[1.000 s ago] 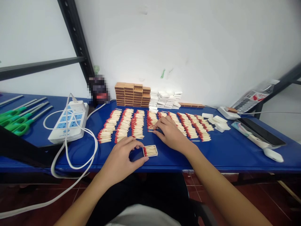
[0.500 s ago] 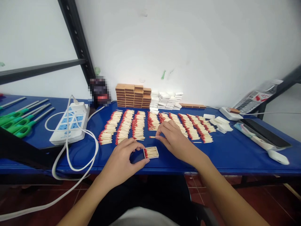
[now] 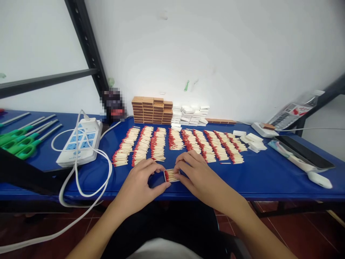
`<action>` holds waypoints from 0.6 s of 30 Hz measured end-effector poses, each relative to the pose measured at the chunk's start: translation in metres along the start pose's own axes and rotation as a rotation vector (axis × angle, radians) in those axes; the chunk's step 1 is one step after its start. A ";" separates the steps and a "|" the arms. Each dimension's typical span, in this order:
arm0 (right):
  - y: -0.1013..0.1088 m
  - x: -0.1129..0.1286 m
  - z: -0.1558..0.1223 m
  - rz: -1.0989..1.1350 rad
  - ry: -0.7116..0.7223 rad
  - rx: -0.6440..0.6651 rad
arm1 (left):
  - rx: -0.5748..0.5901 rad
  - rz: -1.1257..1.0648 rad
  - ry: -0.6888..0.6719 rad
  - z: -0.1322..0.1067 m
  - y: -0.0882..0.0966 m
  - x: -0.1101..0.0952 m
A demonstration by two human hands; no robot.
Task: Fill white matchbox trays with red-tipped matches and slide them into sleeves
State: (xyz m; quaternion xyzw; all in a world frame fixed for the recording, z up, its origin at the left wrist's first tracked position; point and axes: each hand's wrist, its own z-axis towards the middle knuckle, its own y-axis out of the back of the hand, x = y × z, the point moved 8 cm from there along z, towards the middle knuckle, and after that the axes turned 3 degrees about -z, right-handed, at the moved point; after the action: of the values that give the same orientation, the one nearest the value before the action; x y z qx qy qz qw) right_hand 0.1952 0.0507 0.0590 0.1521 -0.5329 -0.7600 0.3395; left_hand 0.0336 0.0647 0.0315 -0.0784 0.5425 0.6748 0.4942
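A small open matchbox tray point(image 3: 169, 176) with red-tipped matches in it lies near the front edge of the blue table point(image 3: 264, 172). My left hand point(image 3: 140, 183) grips the tray's left end between thumb and fingers. My right hand point(image 3: 196, 174) rests over the tray's right side, fingers curled and pinched at the matches; the match it holds is mostly hidden. Several rows of red-tipped matches point(image 3: 178, 144) lie just beyond both hands.
Stacked brown matchbox sleeves point(image 3: 152, 109) and white trays point(image 3: 190, 114) stand by the wall. A white power strip point(image 3: 78, 142) with looping cable lies left, beside green-handled tools point(image 3: 21, 138). Loose white trays point(image 3: 250, 140), a phone point(image 3: 304, 151) and a white device point(image 3: 318, 178) lie right.
My right hand left the rows with a match pinched in it and came back toward me, down onto the tray. The left hand stayed on the tray.
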 end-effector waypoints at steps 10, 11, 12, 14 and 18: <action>0.007 -0.003 0.001 0.129 -0.008 -0.034 | -0.010 -0.001 0.001 0.001 0.001 -0.001; 0.008 -0.004 0.001 0.137 -0.015 -0.047 | -0.008 -0.001 0.001 0.000 0.001 0.000; 0.008 -0.005 0.001 0.143 -0.020 -0.057 | -0.006 0.002 0.002 0.000 0.001 0.000; 0.006 -0.007 0.001 0.156 -0.020 -0.060 | -0.005 0.008 0.006 0.000 0.000 0.001; -0.002 -0.007 0.002 0.180 -0.009 -0.056 | -0.001 0.009 0.003 0.000 -0.001 0.002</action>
State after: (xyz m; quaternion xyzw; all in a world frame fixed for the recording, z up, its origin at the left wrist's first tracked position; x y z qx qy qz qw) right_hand 0.1984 0.0569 0.0573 0.0904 -0.5247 -0.7416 0.4081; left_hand 0.0333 0.0662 0.0299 -0.0771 0.5435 0.6771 0.4901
